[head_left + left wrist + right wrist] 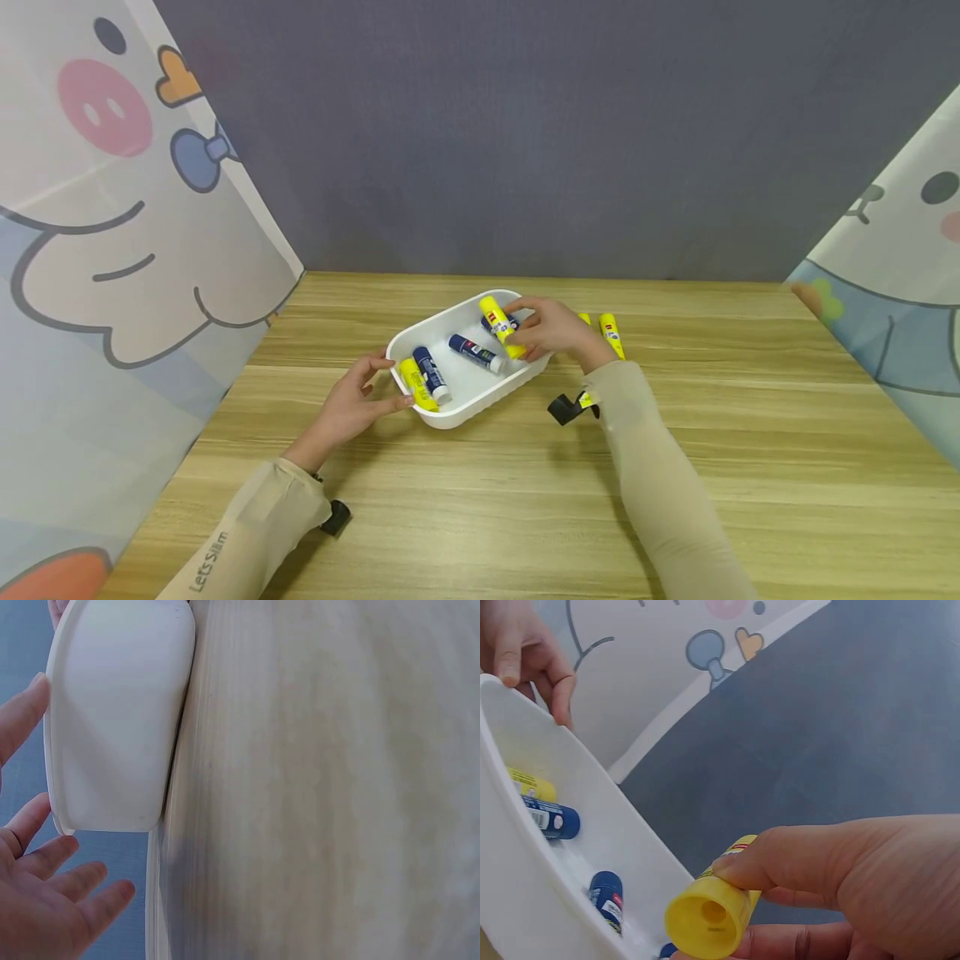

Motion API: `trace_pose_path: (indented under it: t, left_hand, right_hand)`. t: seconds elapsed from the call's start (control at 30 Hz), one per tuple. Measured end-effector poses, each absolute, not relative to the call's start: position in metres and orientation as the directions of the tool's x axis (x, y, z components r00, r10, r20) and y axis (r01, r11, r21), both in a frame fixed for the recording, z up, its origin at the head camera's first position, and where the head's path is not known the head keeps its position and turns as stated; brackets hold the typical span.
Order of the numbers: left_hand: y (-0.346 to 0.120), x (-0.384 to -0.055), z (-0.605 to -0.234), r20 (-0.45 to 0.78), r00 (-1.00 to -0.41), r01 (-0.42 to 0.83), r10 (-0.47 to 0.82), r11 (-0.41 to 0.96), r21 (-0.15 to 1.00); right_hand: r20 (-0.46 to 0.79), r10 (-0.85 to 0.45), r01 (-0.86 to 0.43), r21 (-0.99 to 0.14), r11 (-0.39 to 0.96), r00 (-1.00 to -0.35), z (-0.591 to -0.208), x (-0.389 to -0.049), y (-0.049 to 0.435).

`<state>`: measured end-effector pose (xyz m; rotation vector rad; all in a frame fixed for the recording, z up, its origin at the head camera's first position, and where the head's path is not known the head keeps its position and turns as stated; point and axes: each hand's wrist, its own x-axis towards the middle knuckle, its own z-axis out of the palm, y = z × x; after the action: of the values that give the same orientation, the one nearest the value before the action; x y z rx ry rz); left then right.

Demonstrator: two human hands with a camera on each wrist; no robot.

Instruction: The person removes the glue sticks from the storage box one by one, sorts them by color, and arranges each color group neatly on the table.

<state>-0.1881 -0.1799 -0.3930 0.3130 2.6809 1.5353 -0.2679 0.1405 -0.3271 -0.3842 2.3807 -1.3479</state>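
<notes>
A white plastic bin (467,379) sits on the table, its long side slanting up to the right. Inside at its left end lie a yellow glue stick (417,385) and a navy glue stick (431,375); another navy glue stick (607,901) lies mid-bin. My left hand (352,404) holds the bin's left end by the rim with thumb and index finger, the other fingers spread loosely outside. Above the right end, my right hand (551,329) pinches a tilted yellow glue stick (501,325) between thumb and fingers. Under it, one more navy glue stick (513,322) is partly hidden.
Right of the bin, a yellow glue stick (611,335) lies on the wooden table (465,508), with part of another yellow one (585,318) beside it behind my right wrist. A dark grey panel (555,142) stands at the back, cartoon-printed sheets at both sides.
</notes>
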Motion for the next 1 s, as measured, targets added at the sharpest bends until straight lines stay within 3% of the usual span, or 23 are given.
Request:
trace_pose_path:
  t: [0.37,1.0]
  left_hand:
    - [-0.179,-0.188,-0.392,0.058,-0.98,0.144,0.189,0.481,0.865]
    - [-0.18,-0.188,-0.392,0.051,-0.981,0.141,0.19,0.495,0.857]
  right_hand:
    - [-0.103,-0.386,-0.074,-0.906,0.417,-0.917,-0.324,-0.268,0.167]
    - [-0.101,-0.293,-0.014,-0.93,0.366,-0.951,-0.325,-0.266,0.211]
